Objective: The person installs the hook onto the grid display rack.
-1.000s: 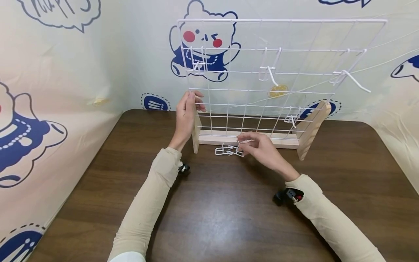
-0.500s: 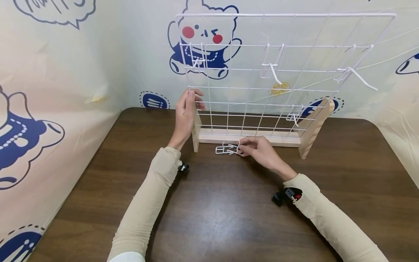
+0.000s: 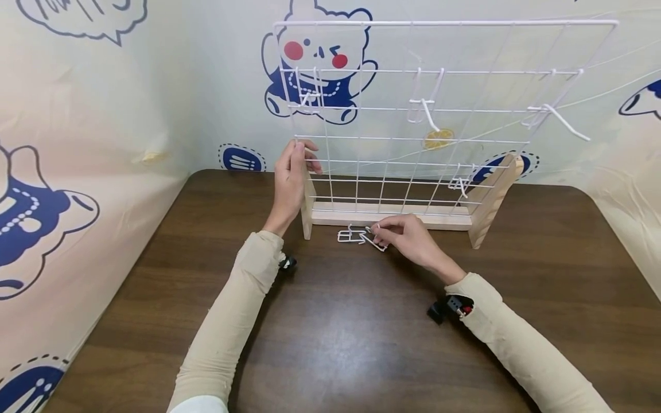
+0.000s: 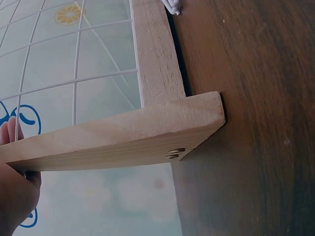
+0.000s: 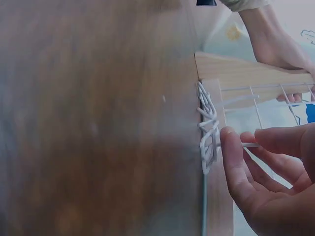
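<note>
Left hand [image 3: 291, 180]: fingers curled round the left edge of the rack [image 3: 408, 139], at the upper end of the left wooden leg [image 3: 307, 212]. Left wrist view has fingertips behind the wires, plus two screw heads [image 4: 176, 150] low on that leg.

Right hand [image 3: 410, 241]: thumb and finger pinch the prong of a white wire hook [image 3: 375, 244]. That hook is just in front of the rack's bottom bar [image 3: 341, 215], tilted, frame end down by the tabletop; can't tell if it's touching the table [image 3: 330, 332]. Second loose hook [image 3: 351, 234] lies on the table just to its left; the two overlap in view, contact unclear.

Rack stands near the back of the table: white wire grid, left leg, right wooden leg [image 3: 493, 201], bar across the base. Four hooks hang on the grid. Upper row: left hook [image 3: 308, 96], middle hook [image 3: 424, 103], right hook [image 3: 547, 108]. Small lower hook [image 3: 459, 183] sits near the right leg.

Beige sleeves [image 3: 232, 321] on both arms, black device at each wrist. Printed cloth [image 3: 155, 69] behind and at the sides, bear drawings on it.
</note>
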Demonstrator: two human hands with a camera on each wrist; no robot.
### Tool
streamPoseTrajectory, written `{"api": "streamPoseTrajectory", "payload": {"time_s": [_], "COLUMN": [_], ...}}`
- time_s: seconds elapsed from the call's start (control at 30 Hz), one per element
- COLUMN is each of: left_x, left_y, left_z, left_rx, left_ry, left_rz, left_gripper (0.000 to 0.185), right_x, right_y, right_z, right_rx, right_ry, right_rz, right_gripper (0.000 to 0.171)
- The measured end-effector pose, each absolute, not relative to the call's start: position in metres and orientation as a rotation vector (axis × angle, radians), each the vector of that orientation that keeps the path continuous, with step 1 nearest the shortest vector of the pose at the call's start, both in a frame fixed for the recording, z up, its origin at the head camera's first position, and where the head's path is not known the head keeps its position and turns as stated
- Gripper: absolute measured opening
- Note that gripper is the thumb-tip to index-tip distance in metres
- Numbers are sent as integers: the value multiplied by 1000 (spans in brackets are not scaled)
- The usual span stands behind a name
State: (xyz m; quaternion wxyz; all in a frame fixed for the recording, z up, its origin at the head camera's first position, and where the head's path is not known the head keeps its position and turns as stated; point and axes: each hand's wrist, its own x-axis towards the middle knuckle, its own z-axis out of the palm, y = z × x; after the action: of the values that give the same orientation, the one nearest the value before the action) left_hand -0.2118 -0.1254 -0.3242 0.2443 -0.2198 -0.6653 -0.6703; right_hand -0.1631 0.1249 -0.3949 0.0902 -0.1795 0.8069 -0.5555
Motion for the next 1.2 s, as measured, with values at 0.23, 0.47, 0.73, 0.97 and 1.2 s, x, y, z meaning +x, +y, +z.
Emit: {"api": "streamPoseTrajectory", "payload": {"time_s": [0.23, 0.47, 0.73, 0.97, 1.2], "left_x": [-212, -213, -213, -213, -212], "left_y": [-127, -127, -127, -127, -126], "left_z": [-325, -325, -325, -325, -325], "left_rx": [-616, -619, -630, -638, -628], "left_ry": [-1811, -1804, -1801, -1794, -1797], "left_rz": [-1823, -1829, -1820, -1827, -1834], "left_gripper": [32, 32, 31, 31, 31], "right_x": [-165, -164, -161, -159, -156], "right_y": [135, 141, 142, 143, 143], "right_z": [-383, -371, -362, -357, -352], "right_rx": [-607, -632, -643, -675, -677], "right_ry": [2482, 2511, 2494, 2465, 2433], "right_rz": [-1498, -1464, -1493, -1564, -1646], "right_gripper": [18, 19, 19, 18, 16]}}
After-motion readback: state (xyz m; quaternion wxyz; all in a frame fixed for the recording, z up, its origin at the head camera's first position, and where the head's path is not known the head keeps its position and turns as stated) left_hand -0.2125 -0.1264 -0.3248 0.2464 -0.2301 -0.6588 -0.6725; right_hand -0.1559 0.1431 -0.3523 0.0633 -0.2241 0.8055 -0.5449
